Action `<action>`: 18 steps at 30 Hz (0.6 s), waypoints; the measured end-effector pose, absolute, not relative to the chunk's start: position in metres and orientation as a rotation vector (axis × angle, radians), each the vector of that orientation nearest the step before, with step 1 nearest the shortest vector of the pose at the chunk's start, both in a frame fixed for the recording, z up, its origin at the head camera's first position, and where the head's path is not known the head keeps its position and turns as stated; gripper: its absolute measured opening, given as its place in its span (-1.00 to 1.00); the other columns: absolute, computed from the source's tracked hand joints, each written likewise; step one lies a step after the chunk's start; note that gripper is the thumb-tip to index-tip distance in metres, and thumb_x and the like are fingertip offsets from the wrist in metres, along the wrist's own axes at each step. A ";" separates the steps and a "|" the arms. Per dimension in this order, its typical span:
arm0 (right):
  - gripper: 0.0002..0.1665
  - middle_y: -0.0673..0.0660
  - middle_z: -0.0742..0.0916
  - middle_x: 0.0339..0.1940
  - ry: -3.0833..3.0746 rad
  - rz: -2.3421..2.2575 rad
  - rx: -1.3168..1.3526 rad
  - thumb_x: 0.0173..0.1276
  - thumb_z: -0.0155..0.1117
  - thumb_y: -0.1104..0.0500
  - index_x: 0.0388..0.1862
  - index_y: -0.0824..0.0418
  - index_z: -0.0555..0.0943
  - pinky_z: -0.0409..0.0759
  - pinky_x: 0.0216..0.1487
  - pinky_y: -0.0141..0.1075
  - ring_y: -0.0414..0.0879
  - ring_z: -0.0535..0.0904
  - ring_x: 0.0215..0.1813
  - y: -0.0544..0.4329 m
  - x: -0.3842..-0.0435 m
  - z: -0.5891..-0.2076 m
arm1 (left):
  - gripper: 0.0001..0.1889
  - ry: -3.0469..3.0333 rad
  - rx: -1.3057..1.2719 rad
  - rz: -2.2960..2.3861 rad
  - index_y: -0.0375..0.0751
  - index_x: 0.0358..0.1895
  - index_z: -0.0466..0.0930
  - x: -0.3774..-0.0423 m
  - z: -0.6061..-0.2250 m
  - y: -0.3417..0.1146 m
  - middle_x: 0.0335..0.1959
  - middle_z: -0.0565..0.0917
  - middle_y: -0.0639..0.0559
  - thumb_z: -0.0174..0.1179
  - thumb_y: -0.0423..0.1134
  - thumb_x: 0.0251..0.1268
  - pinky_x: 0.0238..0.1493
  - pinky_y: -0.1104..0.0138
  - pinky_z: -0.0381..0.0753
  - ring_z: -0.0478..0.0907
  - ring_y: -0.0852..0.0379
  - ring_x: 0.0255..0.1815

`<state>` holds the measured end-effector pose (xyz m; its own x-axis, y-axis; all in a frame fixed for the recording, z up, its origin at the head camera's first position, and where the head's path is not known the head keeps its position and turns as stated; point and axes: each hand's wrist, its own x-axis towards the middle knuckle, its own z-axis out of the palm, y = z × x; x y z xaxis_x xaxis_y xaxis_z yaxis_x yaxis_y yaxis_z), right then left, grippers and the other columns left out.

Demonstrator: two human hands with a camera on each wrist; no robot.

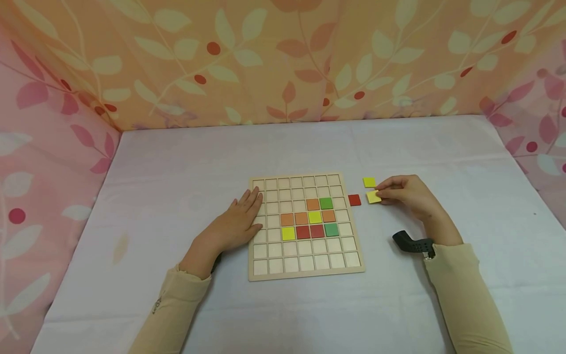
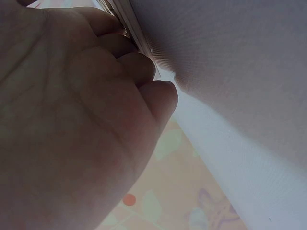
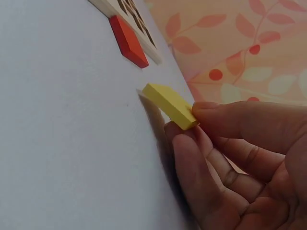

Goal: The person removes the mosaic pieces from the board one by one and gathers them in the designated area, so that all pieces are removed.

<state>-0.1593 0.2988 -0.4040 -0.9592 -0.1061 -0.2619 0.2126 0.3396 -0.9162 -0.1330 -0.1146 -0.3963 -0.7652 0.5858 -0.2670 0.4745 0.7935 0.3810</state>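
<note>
A wooden grid board (image 1: 307, 277) lies on the table, with several orange, green, yellow and red square tiles in its middle cells. My left hand (image 1: 237, 221) rests along the board's left edge, fingers extended over the rim; in the left wrist view its palm (image 2: 72, 110) fills the near side. To the right of the board, my right hand (image 1: 409, 196) pinches a yellow tile (image 1: 373, 197) between thumb and fingers. That yellow tile (image 3: 168, 103) is tilted and lifted off the cloth in the right wrist view.
Between the board and my right hand lies a red tile (image 1: 354, 200), close to the board's right rim. Another yellow tile (image 1: 369, 182) lies just beyond the held one. White cloth (image 1: 199, 157) covers the table, and patterned curtains (image 1: 283, 64) stand at the back and sides.
</note>
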 end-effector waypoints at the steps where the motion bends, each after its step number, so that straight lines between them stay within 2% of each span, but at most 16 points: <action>1: -0.74 -0.10 0.72 -0.44 2.330 -1.657 0.101 0.21 0.30 0.40 -0.16 0.57 0.58 0.64 -0.28 -0.41 -0.28 0.64 -0.36 0.299 -0.159 -0.404 | -0.28 2.609 0.800 0.407 -0.41 0.47 -0.18 -0.133 -0.396 -0.114 0.51 -0.23 -0.24 -0.06 -0.14 0.45 0.42 -0.05 -0.14 -0.30 -0.14 0.50; 8: -0.63 -0.09 0.72 -0.45 2.375 -1.585 0.126 0.22 0.30 0.39 -0.08 0.66 0.50 0.63 -0.32 -0.41 -0.29 0.62 -0.40 0.300 -0.161 -0.407 | -0.28 2.612 0.805 0.413 -0.42 0.47 -0.18 -0.133 -0.396 -0.115 0.51 -0.22 -0.24 -0.05 -0.14 0.45 0.41 -0.05 -0.14 -0.30 -0.14 0.50; 18: -0.68 -0.02 0.71 -0.39 2.522 -1.401 0.104 0.22 0.32 0.32 -0.13 0.55 0.57 0.59 -0.30 -0.46 -0.29 0.57 -0.38 0.299 -0.159 -0.403 | -0.27 2.614 0.804 0.415 -0.40 0.47 -0.19 -0.133 -0.398 -0.115 0.51 -0.24 -0.22 -0.06 -0.13 0.45 0.42 -0.05 -0.16 -0.32 -0.13 0.51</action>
